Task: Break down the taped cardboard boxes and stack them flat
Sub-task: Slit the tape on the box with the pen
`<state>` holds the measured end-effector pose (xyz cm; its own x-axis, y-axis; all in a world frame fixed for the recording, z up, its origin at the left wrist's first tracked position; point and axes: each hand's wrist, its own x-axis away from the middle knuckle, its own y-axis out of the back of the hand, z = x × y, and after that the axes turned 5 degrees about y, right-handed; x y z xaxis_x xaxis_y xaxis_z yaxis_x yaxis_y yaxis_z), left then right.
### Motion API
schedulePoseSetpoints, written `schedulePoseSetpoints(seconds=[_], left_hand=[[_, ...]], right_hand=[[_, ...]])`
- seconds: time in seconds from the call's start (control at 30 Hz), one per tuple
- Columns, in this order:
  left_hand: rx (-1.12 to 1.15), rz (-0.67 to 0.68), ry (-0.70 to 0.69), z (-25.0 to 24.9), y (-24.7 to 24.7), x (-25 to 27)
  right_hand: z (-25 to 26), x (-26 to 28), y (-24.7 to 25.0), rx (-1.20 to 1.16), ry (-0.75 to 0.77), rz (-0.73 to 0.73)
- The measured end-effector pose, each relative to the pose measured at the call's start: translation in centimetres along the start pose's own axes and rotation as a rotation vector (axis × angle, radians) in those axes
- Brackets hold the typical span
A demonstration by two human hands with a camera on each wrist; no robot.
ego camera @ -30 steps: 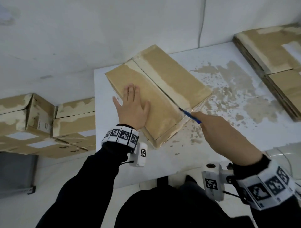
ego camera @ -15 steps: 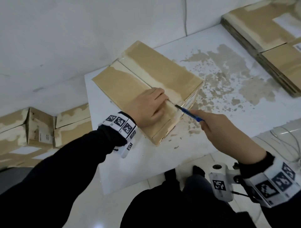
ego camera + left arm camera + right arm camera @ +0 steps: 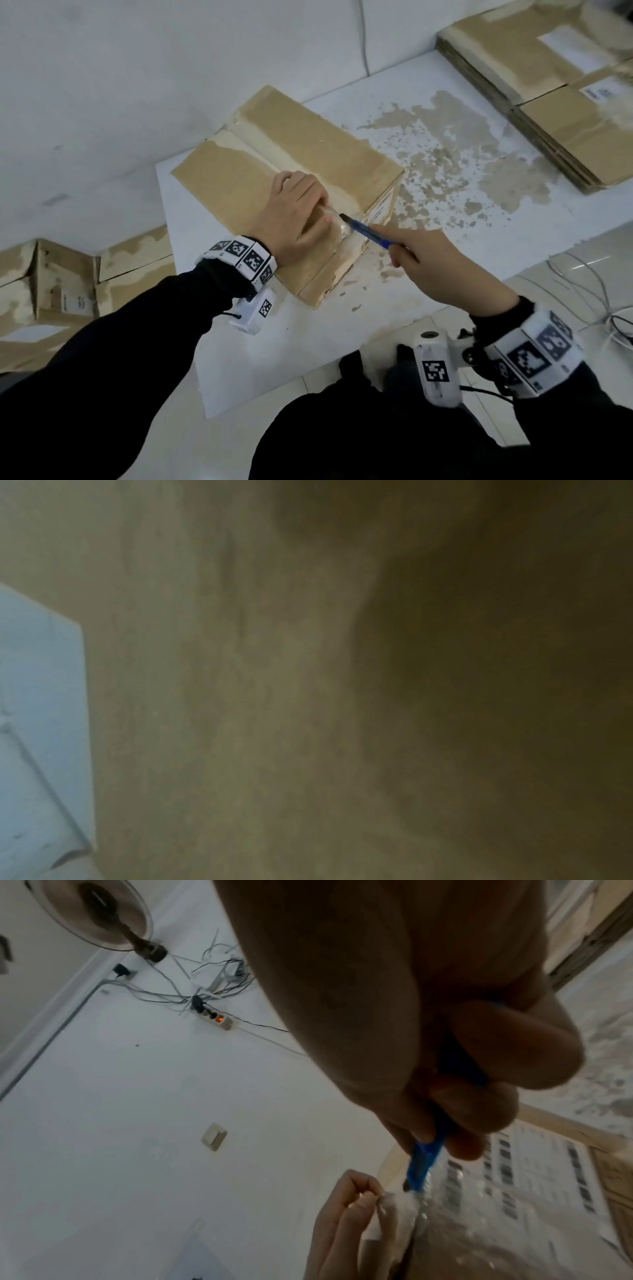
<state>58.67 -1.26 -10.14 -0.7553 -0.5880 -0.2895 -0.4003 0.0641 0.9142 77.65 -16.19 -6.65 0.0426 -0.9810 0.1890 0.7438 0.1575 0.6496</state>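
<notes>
A taped cardboard box lies on the white table, a pale tape seam running down its lid. My left hand rests on the lid, and its curled fingers pinch a crumpled piece of clear tape at the seam's near end. My right hand grips a blue utility knife, whose blade tip touches that tape beside my left fingers. From the right wrist view, the knife points down at the box's labelled side. The left wrist view shows only blurred cardboard.
A stack of flattened boxes lies at the table's far right. Several taped boxes stand on the floor to the left. Cables trail on the floor at right, near a power strip and a fan.
My left hand went from lying flat on the lid to curling at the seam and now pinches lifted tape. The knife stays at the seam's near end.
</notes>
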Motion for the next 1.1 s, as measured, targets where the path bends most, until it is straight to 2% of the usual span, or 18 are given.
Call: schedulePoseSetpoints(seconds=[0.07, 0.13, 0.2, 0.27, 0.33, 0.4, 0.43, 0.53, 0.6, 0.67, 0.73, 0.83, 0.9, 1.0, 1.1], left_hand=[[-0.021, 0.0, -0.017, -0.1, 0.0, 0.0], [-0.027, -0.011, -0.032, -0.1, -0.1, -0.1], [-0.018, -0.021, -0.026, 0.0, -0.2, -0.3], [-0.012, -0.025, -0.019, -0.1, -0.3, -0.5], [0.0, -0.053, -0.017, -0.3, -0.2, -0.8], [0.005, -0.084, -0.006, -0.4, 0.0, -1.1], [-0.001, -0.086, -0.007, -0.3, 0.0, -1.1], [-0.079, -0.027, -0.044, -0.1, 0.1, -0.9], [-0.231, 0.023, -0.098, -0.4, 0.3, -0.9], [-0.369, 0.047, -0.089, -1.2, 0.6, -1.1], [-0.266, 0.084, 0.077, -2.5, 0.8, -1.0], [0.007, 0.124, 0.417, -4.3, 1.0, -0.9], [0.105, 0.14, 0.562, -4.6, 1.0, -1.2], [0.118, 0.319, 0.716, -4.8, 1.1, -2.5], [0.126, 0.398, 0.914, -4.8, 1.0, -4.4]], right_hand=[[0.0, 0.4, 0.7, 0.107, 0.007, 0.076], [0.0, 0.2, 1.0, 0.115, -0.01, 0.108], [-0.3, -0.3, 0.9, -0.071, -0.056, 0.118], [-1.0, -0.2, 1.1, -0.401, -0.143, 0.159], [-1.8, 0.4, 1.3, -0.629, -0.201, 0.272], [-2.0, 1.0, 0.7, -0.675, -0.182, 0.383], [-2.0, 1.2, 0.3, -0.662, -0.162, 0.394], [-2.2, 1.9, 0.7, -0.542, -0.127, 0.268], [-2.6, 2.4, 2.2, -0.379, -0.082, 0.114], [-2.9, 2.2, 3.5, -0.218, -0.023, 0.007], [-2.7, 1.3, 3.8, -0.15, 0.036, -0.024], [-2.6, 0.1, 3.3, -0.118, 0.082, -0.005], [-3.0, -0.3, 3.1, -0.085, 0.108, 0.032], [-3.5, -0.5, 3.6, -0.045, 0.126, 0.093], [-3.9, -0.6, 4.0, -0.011, 0.167, 0.131]])
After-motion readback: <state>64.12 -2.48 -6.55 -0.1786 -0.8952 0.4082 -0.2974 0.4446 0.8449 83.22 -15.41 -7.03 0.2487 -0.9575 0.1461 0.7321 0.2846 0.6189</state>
